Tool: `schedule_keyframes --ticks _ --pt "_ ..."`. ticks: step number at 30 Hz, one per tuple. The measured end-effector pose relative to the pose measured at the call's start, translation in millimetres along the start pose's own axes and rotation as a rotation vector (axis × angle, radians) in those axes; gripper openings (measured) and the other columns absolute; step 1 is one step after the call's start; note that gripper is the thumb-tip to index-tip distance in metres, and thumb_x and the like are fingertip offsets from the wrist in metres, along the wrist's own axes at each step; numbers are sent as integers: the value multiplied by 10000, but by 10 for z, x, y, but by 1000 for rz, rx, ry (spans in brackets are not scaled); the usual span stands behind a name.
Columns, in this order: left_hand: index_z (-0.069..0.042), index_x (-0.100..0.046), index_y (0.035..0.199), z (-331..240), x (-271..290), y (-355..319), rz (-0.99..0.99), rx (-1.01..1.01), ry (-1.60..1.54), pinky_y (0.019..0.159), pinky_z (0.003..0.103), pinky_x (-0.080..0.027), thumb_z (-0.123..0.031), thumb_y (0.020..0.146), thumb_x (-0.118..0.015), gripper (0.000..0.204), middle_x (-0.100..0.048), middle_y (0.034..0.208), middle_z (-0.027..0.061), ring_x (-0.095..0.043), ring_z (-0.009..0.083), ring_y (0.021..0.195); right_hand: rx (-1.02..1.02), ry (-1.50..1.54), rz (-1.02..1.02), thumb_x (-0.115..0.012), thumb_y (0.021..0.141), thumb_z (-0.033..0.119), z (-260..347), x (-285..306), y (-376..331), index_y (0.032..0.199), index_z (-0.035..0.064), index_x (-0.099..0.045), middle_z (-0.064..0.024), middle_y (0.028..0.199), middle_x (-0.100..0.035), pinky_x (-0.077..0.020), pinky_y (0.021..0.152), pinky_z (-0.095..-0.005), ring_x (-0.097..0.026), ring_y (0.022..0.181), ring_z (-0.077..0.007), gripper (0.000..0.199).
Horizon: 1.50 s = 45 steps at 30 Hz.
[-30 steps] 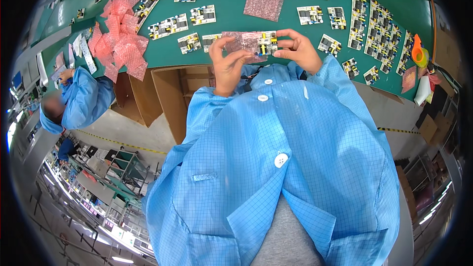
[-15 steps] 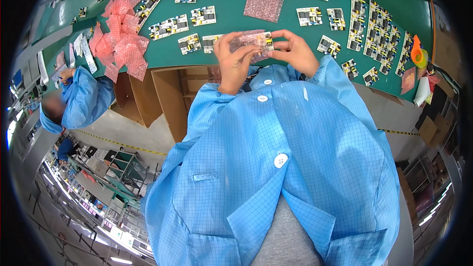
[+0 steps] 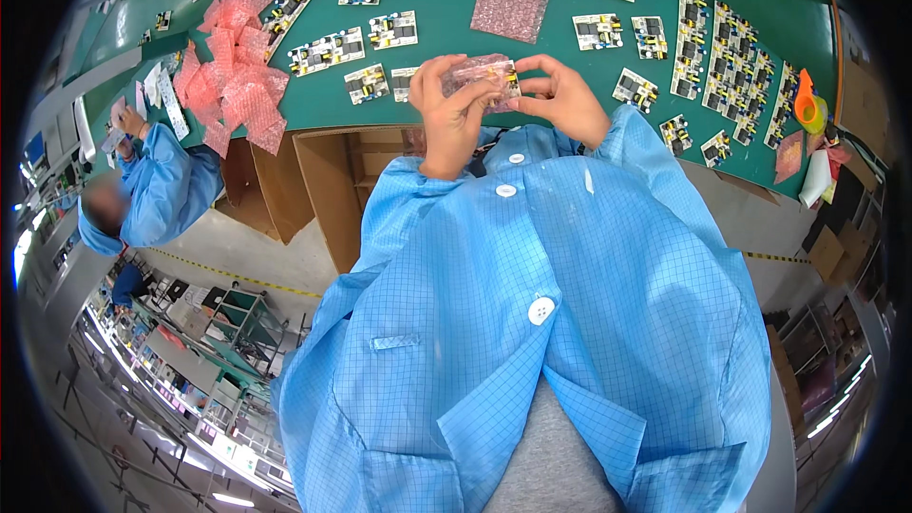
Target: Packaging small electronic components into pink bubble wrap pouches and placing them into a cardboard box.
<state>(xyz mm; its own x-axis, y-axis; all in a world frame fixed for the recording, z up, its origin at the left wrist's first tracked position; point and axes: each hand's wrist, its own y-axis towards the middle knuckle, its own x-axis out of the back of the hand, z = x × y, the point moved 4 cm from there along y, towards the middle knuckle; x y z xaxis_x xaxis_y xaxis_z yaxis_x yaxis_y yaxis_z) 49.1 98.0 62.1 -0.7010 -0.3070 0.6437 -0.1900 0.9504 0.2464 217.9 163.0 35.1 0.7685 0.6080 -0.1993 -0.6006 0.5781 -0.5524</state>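
Note:
Over the front edge of the bench, my left hand (image 3: 450, 116) is closed on a pink bubble-wrap bag (image 3: 468, 71). A circuit board (image 3: 512, 83) lies mostly inside that bag, its right end with yellow parts sticking out. My right hand (image 3: 570, 103) pinches this right end between thumb and fingers. The fingers hide part of the bag, and I cannot see the board's underside. Just left of my left hand, another circuit board (image 3: 402, 84) rests on the bench, partly covered by the hand. A flat pink bubble-wrap bag (image 3: 510, 9) lies beyond my hands.
A heap of pink bubble-wrap bags (image 3: 233, 76) covers the left of the green bench (image 3: 432, 0). Several board panels (image 3: 736, 66) lie at right, near an orange tape dispenser (image 3: 807, 104). Cardboard boxes (image 3: 328, 190) stand below. A co-worker (image 3: 171, 176) in blue sits at left.
The board has gone a little further into the bag, with my right hand shifting slightly left. At left, the co-worker's hands have risen with a small item.

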Motion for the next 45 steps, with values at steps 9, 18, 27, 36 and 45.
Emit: schedule_keyframes --ticks 9,18,27,36,45 --pt "-180 -775 830 -34 2 105 4 35 -27 1055 458 -312 -127 716 -786 127 -539 1279 65 -378 341 1261 18 -5 -2 -684 858 -7 42 -36 31 1238 6 -475 -144 1096 -687 -514 804 -259 -656 955 -144 433" --pt "-56 -522 1287 -75 193 296 -189 363 -705 1019 395 -445 -207 942 -594 382 -386 1458 105 -403 300 1327 69 228 -24 -661 869 -7 186 -11 50 1269 34 -461 -124 1061 -696 -371 557 -172 -584 752 -30 449" --pt "-16 -517 1290 185 -11 182 460 543 -908 906 338 -536 -145 914 -663 423 -616 1220 108 -618 198 1078 21 413 223 -646 868 -6 251 -60 9 1298 59 -445 -99 1058 -696 -276 487 -172 -449 616 11 478" --pt "-12 -524 1287 174 -182 6 358 812 -1322 867 305 -551 -115 914 -649 406 -628 1207 93 -634 173 1044 53 423 287 -659 863 -7 238 -63 -13 1304 40 -437 -119 1088 -693 -349 551 -169 -592 827 -23 497" --pt "-27 -483 1320 185 -235 -11 261 886 -1633 938 359 -537 -274 977 -557 430 -586 1256 122 -617 221 1088 3 402 310 -653 862 -3 251 -37 45 1279 41 -479 -116 1072 -703 -382 568 -150 -610 798 -27 455"
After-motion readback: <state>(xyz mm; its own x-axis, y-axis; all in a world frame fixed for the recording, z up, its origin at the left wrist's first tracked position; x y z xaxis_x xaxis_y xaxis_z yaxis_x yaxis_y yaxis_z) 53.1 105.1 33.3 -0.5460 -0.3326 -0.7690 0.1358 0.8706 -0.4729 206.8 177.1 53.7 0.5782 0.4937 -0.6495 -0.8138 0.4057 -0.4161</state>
